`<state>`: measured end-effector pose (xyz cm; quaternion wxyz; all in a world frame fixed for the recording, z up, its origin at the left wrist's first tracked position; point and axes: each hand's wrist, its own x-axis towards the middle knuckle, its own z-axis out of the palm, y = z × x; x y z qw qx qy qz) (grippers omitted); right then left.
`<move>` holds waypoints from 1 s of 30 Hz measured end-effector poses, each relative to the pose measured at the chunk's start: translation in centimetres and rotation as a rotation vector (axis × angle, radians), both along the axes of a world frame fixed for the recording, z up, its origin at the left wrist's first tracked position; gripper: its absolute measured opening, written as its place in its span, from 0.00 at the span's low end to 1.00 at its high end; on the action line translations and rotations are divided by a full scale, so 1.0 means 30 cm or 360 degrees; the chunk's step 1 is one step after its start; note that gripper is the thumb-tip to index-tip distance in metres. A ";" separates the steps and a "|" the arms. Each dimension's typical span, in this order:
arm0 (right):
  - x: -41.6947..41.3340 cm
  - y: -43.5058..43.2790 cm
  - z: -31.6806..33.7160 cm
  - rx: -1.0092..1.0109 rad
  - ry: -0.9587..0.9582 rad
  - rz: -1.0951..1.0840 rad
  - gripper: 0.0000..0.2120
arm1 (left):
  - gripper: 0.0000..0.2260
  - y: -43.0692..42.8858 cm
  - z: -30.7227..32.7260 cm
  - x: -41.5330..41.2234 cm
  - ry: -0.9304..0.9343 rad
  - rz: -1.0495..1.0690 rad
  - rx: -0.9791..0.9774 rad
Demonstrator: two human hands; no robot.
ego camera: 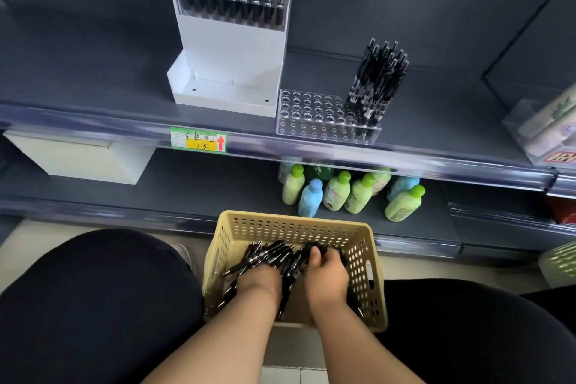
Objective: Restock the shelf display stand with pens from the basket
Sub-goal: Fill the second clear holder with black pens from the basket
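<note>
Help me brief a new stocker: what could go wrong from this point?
1. The clear stand sits at the shelf's front edge with its standing pens all at the right end; a push while inserting more might tip it or slide it off.
2. The loose pens lie tangled in the basket; the right hand, gripping a bunch, could drop some when lifting.
</note>
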<state>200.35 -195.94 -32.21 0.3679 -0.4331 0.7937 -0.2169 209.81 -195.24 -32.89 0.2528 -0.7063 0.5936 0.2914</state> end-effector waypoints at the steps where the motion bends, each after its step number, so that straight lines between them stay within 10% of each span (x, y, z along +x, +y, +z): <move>1: 0.000 -0.002 0.009 -0.0070 -0.0048 -0.0045 0.13 | 0.20 0.002 0.014 0.008 0.0008 0.0018 -0.0042; 12: -0.020 -0.057 0.345 -0.0864 -0.0861 -0.0276 0.06 | 0.14 -0.011 0.302 0.006 0.0775 0.0628 -0.1032; 22: -0.147 -0.198 0.778 -0.1519 -0.0816 -0.0077 0.04 | 0.05 -0.157 0.657 0.065 0.2019 0.1063 -0.1421; 30: -0.191 -0.414 0.896 -0.1555 -0.0484 0.0347 0.05 | 0.06 -0.417 0.797 0.071 0.2219 0.0864 -0.1786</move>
